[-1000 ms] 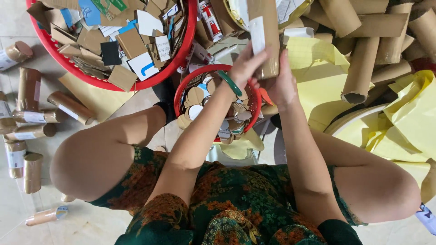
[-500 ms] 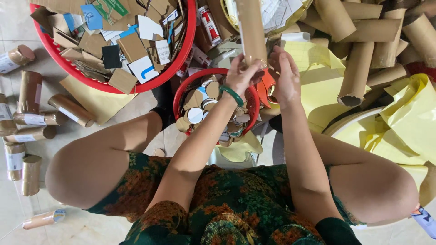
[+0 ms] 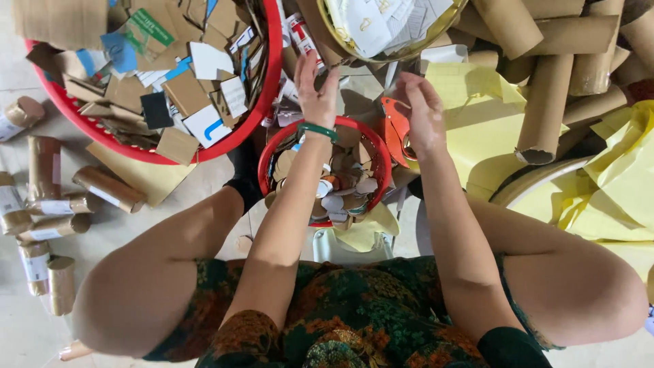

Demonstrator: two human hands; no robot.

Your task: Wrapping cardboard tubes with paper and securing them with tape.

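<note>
My left hand (image 3: 317, 92) reaches up with its fingers around the lower end of a brown cardboard tube (image 3: 319, 27) that stands upright between two tubs. A green bangle (image 3: 317, 129) circles that wrist. Held level with it to the right, my right hand (image 3: 424, 109) has its fingers spread and holds nothing. It hovers just above an orange tool (image 3: 394, 129). Below both hands, between my knees, sits a small red basket (image 3: 271, 160) filled with round cardboard and paper cut-outs.
A large red basin (image 3: 267, 82) of cardboard scraps stands at upper left. A yellow bowl (image 3: 409, 53) of paper bits is at the top. Long cardboard tubes (image 3: 545, 102) pile at upper right over yellow paper sheets (image 3: 627, 177). Short tubes (image 3: 42, 170) lie on the floor at left.
My right hand has let go of the tube and opened. My left hand still has the tube and has shifted left, towards the large red basin.
</note>
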